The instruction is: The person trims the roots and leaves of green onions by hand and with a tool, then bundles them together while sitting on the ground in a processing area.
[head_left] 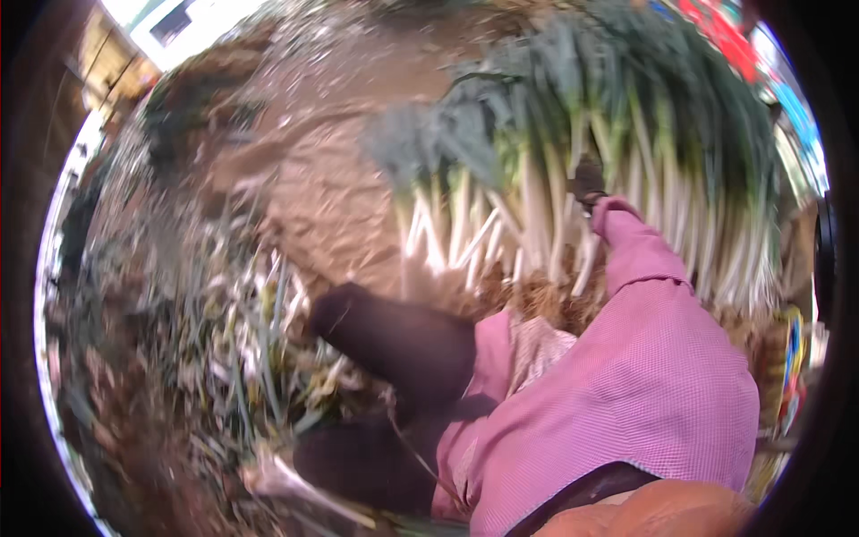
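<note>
My right arm in a pink checked sleeve (653, 358) reaches up and forward to a big stack of leeks (626, 152) with white stalks and dark green tops. My right hand (586, 182), in a dark glove, rests among the white stalks near the middle of the stack. Motion blur hides whether its fingers close around a stalk. My left hand is out of the picture. My knees in dark trousers (403, 345) are bent below the stack.
Trimmed leaves and leek scraps (242, 349) litter the ground at my left. Bare brown soil (331, 188) lies beyond them. Roots and dirt (537, 300) hang at the foot of the stack. Coloured objects (792, 358) stand at the right rim.
</note>
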Demonstrator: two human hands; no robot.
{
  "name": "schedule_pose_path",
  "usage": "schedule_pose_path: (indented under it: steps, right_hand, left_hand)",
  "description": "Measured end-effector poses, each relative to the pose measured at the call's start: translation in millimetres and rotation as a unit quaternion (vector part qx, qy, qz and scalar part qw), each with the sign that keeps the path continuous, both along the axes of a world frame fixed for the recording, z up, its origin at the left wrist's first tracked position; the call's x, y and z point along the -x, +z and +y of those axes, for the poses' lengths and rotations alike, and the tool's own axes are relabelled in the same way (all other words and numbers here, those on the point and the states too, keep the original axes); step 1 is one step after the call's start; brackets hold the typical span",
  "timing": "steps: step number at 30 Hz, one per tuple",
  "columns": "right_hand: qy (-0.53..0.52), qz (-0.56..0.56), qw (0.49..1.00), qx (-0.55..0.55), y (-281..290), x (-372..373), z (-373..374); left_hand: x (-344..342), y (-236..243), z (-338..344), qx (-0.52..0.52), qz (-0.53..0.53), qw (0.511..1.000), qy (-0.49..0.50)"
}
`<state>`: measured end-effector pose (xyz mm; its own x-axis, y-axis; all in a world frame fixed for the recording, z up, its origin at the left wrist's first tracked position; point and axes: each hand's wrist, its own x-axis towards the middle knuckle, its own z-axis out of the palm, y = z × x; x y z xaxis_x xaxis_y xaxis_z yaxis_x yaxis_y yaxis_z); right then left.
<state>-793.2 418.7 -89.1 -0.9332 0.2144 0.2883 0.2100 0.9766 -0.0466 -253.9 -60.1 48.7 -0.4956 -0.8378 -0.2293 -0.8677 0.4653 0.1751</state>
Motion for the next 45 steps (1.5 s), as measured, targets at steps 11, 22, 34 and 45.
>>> schedule_pose_path:
  steps: [11,22,34,45]
  right_hand:
    - [0.352,0.025,0.935,-0.016,-12,5,-58]
    - [0.769,-0.064,0.595,0.224,166,-162,-378]
    - [0.931,-0.148,0.325,0.071,128,-341,-640]
    - [0.869,-0.167,0.465,0.026,74,-399,-750]
  left_hand:
    - [-84,-13,3,0.031,-0.157,0.948,0.274]
    - [-190,16,-1,-0.018,-0.108,0.971,0.214]
    - [-53,-7,-16,0.030,0.039,0.963,0.266]
    - [-60,-26,-21,-0.030,0.005,0.967,0.253]
